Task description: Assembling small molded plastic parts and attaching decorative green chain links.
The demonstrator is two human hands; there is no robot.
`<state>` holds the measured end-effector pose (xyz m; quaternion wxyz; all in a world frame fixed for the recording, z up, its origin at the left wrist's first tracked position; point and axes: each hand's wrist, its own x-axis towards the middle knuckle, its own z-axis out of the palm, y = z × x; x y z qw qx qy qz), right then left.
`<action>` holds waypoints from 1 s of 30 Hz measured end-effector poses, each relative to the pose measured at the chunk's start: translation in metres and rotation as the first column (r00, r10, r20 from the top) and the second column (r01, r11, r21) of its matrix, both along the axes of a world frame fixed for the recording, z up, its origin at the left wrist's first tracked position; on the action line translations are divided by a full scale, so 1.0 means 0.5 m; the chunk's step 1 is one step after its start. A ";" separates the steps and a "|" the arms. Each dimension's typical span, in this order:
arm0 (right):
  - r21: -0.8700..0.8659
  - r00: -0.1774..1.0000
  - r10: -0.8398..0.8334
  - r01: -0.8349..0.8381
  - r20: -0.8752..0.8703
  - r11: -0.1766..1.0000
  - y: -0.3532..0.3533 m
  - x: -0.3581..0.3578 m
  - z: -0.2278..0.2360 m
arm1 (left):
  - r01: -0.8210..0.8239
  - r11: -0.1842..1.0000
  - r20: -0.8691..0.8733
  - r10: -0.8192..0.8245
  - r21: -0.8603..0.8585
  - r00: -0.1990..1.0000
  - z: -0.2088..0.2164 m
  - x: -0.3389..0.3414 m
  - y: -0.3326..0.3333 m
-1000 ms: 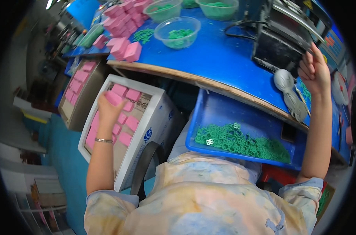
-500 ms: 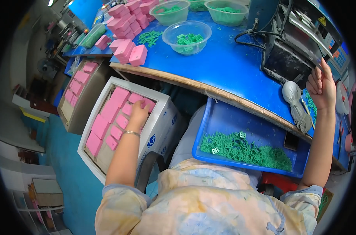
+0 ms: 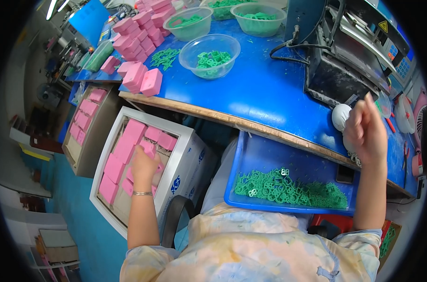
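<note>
While the left hand (image 3: 145,166) bends over pink rectangular blocks (image 3: 125,149), the right hand (image 3: 367,134) hovers half-curled; I can't tell whether either grips anything. Blocks look light, best pinched sidewise.

the head view is a wide fisheye, the left of two worn side by side on the person's head, looking steeply down and ahead. the shirt (image 3: 251,254) fills the lower edge, very near; the left hand (image 3: 145,164) and right hand (image 3: 367,131) sit farther off, and the blue bench (image 3: 270,89) recedes toward the top. straight edges bend near its dark rim.
</note>
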<state>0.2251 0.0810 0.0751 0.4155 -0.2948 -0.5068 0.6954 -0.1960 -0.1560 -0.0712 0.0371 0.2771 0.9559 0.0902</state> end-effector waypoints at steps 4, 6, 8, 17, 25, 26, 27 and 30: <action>0.055 0.994 0.040 -0.045 0.103 0.997 -0.052 0.005 -0.026 | 0.067 0.959 -0.043 -0.057 0.274 0.997 0.009 -0.009 0.072; 0.049 0.994 0.053 -0.058 0.100 0.997 -0.067 0.005 -0.031 | 0.033 0.981 0.062 -0.045 0.191 0.997 -0.013 -0.024 0.101; 0.065 0.984 0.045 -0.057 0.171 0.996 -0.078 0.009 -0.039 | 0.124 0.973 0.053 -0.136 0.192 0.989 -0.018 -0.026 0.113; 0.315 0.910 0.092 -0.233 0.404 0.920 -0.131 -0.007 -0.051 | 0.393 0.605 -0.076 -0.481 0.692 0.874 0.162 0.208 0.114; 0.743 0.905 -0.148 -0.224 0.399 0.631 -0.089 -0.118 -0.025 | 0.219 0.194 0.153 -0.969 0.956 0.192 0.219 0.382 0.258; 0.734 0.896 -0.192 -0.187 0.400 0.653 -0.079 -0.122 -0.037 | 0.202 0.160 0.136 -0.982 0.966 0.128 0.217 0.392 0.273; 0.724 0.886 -0.233 -0.150 0.401 0.674 -0.071 -0.123 -0.047 | 0.204 0.151 0.131 -0.986 0.967 0.106 0.222 0.400 0.288; 0.631 0.886 -0.193 -0.134 0.422 0.764 -0.050 -0.113 -0.055 | 0.491 0.195 0.103 -0.973 0.849 0.207 0.232 0.414 0.316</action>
